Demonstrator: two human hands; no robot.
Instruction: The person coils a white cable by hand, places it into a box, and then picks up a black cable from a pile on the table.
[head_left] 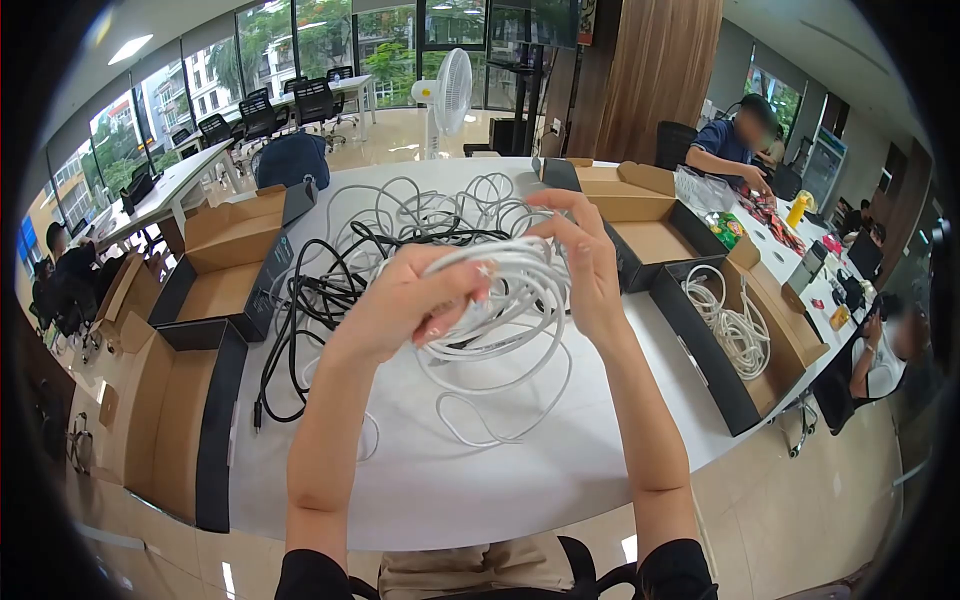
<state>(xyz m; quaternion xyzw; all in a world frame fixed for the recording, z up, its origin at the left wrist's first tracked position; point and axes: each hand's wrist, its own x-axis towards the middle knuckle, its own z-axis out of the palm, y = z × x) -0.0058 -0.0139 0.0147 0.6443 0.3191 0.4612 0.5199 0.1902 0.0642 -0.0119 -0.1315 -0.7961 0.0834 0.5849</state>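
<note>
My left hand [400, 302] is closed around one side of a looped white cable [545, 315], held up over the table. Beside the coil's right side is my right hand [592, 265], its fingers apart and curved; whether they touch the loops is hard to tell. A loose length of white cable [475, 440] trails below the coil onto the white table [430, 505]. Behind my hands lies a tangle of grey and white cables [400, 205]. Black cables [300, 290] lie to the left, one plug end pointing toward me.
Open cardboard boxes stand at the left, one near [212, 440] and one farther [262, 285]. A near right box [690, 355] holds coiled white cables [740, 345]; another box [650, 240] stands behind it. A blue bag [292, 160] and white fan [455, 88] are beyond. People sit at right.
</note>
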